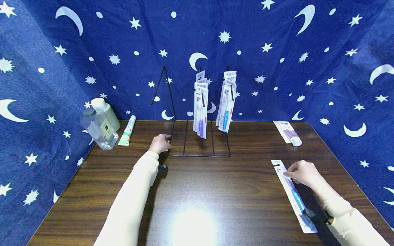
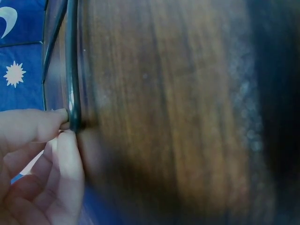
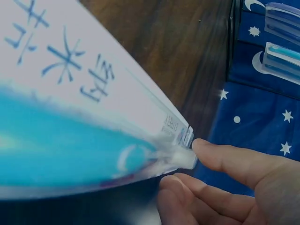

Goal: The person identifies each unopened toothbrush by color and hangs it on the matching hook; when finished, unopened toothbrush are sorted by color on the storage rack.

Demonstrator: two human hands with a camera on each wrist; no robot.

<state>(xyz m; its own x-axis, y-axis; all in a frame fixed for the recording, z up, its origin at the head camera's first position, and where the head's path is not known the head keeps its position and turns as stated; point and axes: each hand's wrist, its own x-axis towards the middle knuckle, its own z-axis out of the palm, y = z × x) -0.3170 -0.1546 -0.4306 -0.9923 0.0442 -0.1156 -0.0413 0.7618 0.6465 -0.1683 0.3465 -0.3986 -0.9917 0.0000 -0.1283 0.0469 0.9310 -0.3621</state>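
A black wire rack [image 1: 200, 156] stands at the back middle of the table, with packaged toothbrushes hanging in two bunches, one purple bunch [image 1: 201, 112] and one blue bunch [image 1: 227, 106]. At the rack's left side, my left hand [image 1: 160, 143] pinches the base wire [image 2: 72, 70] between thumb and fingers. Over on the right, my right hand [image 1: 303, 175] holds a blue toothbrush in its card-backed pack [image 1: 290, 191] near the hanging-hole end. That pack [image 3: 61, 140] fills much of the right wrist view, with the thumb and fingers at its narrow-looking far end.
Two bottles, one clear [image 1: 103, 133] and one whitish [image 1: 107, 112], stand at the back left beside a green-and-white toothpaste tube [image 1: 127, 131]. A purple-and-white tube on a card [image 1: 289, 133] lies at the back right. Star-patterned blue cloth [image 1: 246, 41] surrounds the wooden table [image 1: 231, 191].
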